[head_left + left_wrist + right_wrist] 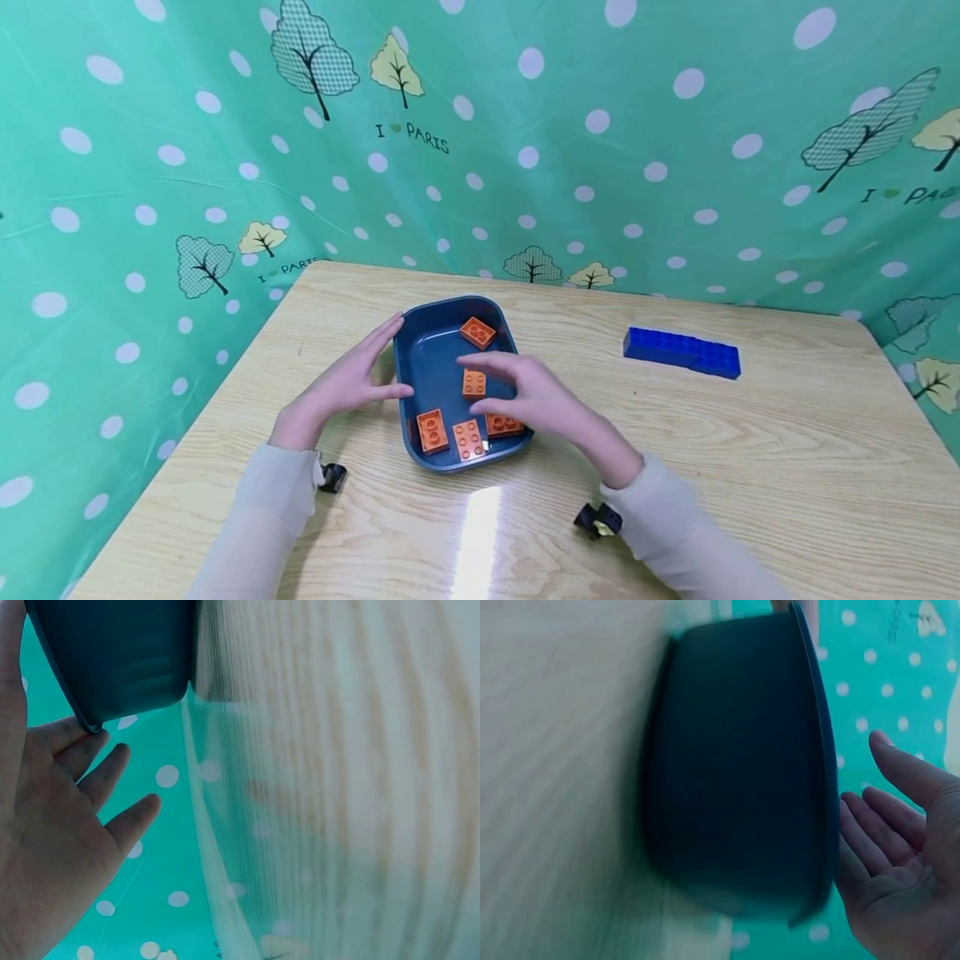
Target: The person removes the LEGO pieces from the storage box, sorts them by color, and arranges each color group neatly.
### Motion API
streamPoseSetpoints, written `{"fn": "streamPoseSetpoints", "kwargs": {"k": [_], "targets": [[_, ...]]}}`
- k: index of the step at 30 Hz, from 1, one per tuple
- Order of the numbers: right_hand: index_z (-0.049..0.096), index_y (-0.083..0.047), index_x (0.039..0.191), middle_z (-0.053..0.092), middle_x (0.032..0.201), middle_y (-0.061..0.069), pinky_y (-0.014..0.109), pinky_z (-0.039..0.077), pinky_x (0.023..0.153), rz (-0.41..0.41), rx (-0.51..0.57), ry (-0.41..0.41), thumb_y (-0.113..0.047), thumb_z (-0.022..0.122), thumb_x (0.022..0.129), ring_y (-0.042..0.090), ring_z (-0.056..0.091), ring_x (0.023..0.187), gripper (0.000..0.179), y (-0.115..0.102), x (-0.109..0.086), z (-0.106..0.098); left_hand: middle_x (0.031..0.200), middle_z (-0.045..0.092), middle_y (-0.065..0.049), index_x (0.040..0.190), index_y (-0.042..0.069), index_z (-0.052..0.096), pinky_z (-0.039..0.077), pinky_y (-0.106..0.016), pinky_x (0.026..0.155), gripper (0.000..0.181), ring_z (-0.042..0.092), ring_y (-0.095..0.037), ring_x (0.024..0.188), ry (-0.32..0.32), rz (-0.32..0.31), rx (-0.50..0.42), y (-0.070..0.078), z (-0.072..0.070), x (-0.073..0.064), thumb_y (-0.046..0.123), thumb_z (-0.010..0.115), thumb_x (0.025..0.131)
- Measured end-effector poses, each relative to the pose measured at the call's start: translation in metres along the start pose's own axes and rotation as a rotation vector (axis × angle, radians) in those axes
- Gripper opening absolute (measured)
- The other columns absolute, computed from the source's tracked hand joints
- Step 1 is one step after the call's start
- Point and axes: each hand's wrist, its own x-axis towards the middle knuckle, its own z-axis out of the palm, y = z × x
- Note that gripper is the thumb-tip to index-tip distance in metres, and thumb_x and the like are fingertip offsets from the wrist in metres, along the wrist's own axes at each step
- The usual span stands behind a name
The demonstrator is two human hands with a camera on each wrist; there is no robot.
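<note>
A dark blue plastic bin [433, 362] stands on the table with several orange toy bricks inside. One orange brick [477, 332] lies near its far end, another brick [474, 383] nearer the middle, and more, such as this brick [432, 431], at the near end. My left hand [347, 382] is at the bin's left rim, fingers extended and thumb spread; in the left wrist view, fingertips touch the rim. Over the bin's right side reaches my right hand [536, 398], thumb and fingers apart with nothing between them. It partly hides a brick [502, 425] in the near right corner.
To the right on the wooden table [750, 450] lie joined blue bricks [681, 352] in a long row. A green dotted cloth [480, 200] hangs behind the table and at its left. Small black devices [333, 477] are worn at both wrists.
</note>
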Motion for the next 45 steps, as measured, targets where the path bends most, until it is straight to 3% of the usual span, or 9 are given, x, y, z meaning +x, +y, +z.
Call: {"fn": "streamPoseSetpoints", "kwargs": {"k": [4, 11, 16, 21, 33, 38, 45], "targets": [[0.055, -0.013, 0.143, 0.057, 0.146, 0.007, 0.041, 0.048, 0.111, -0.015, -0.036, -0.068, -0.018, 0.076, 0.089, 0.023, 0.054, 0.136, 0.058, -0.008, 0.013, 0.021, 0.170, 0.009, -0.008, 0.162, 0.018, 0.012, 0.028, -0.065, 0.118, 0.108, 0.018, -0.041, 0.153, -0.001, 0.010, 0.004, -0.001, -0.001, 0.000, 0.042, 0.080, 0.082], [0.049, -0.011, 0.147, 0.055, 0.148, 0.006, 0.037, 0.046, 0.114, 0.060, -0.177, -0.191, -0.027, 0.080, 0.085, 0.019, 0.053, 0.136, 0.071, -0.010, 0.032, 0.052, 0.170, 0.010, -0.009, 0.162, 0.016, 0.014, 0.028, -0.064, 0.119, 0.108, 0.020, -0.041, 0.153, 0.006, 0.043, 0.009, -0.003, -0.001, 0.001, 0.048, 0.079, 0.081], [0.046, -0.010, 0.149, 0.052, 0.151, 0.006, 0.037, 0.041, 0.117, 0.080, -0.317, -0.234, -0.031, 0.083, 0.082, 0.020, 0.048, 0.140, 0.080, -0.008, 0.041, 0.062, 0.170, 0.011, -0.010, 0.161, 0.014, 0.015, 0.029, -0.063, 0.119, 0.107, 0.021, -0.040, 0.153, 0.011, 0.057, 0.004, -0.002, -0.002, 0.001, 0.043, 0.080, 0.082], [0.046, -0.011, 0.149, 0.053, 0.149, 0.005, 0.034, 0.046, 0.112, 0.093, -0.390, -0.265, -0.025, 0.082, 0.083, 0.017, 0.052, 0.133, 0.076, -0.007, 0.044, 0.065, 0.170, 0.010, -0.008, 0.162, 0.015, 0.013, 0.029, -0.063, 0.119, 0.107, 0.020, -0.040, 0.153, 0.006, 0.046, 0.000, -0.002, -0.001, 0.001, 0.040, 0.081, 0.082], [0.058, -0.013, 0.139, 0.064, 0.136, 0.003, 0.033, 0.051, 0.106, 0.102, -0.328, -0.179, -0.019, 0.075, 0.090, 0.016, 0.060, 0.122, 0.052, -0.002, 0.045, 0.064, 0.169, 0.010, -0.010, 0.161, 0.014, 0.013, 0.029, -0.063, 0.119, 0.109, 0.021, -0.041, 0.152, 0.005, 0.048, 0.014, -0.002, -0.002, 0.001, 0.046, 0.080, 0.081], [0.061, -0.017, 0.127, 0.068, 0.120, 0.002, 0.027, 0.054, 0.091, 0.120, -0.287, -0.141, -0.018, 0.077, 0.089, 0.012, 0.061, 0.102, 0.042, -0.001, 0.045, 0.064, 0.169, 0.011, -0.011, 0.161, 0.013, 0.014, 0.030, -0.064, 0.118, 0.107, 0.022, -0.042, 0.152, 0.011, 0.052, 0.012, -0.003, -0.001, 0.000, 0.046, 0.078, 0.083], [0.049, -0.016, 0.107, 0.061, 0.097, 0.001, 0.020, 0.048, 0.069, 0.158, -0.225, -0.078, -0.017, 0.083, 0.082, 0.012, 0.057, 0.081, 0.042, 0.001, 0.042, 0.062, 0.169, 0.012, -0.012, 0.161, 0.013, 0.014, 0.030, -0.064, 0.117, 0.107, 0.023, -0.043, 0.151, 0.012, 0.064, 0.011, -0.003, 0.000, 0.001, 0.048, 0.077, 0.083]]}}
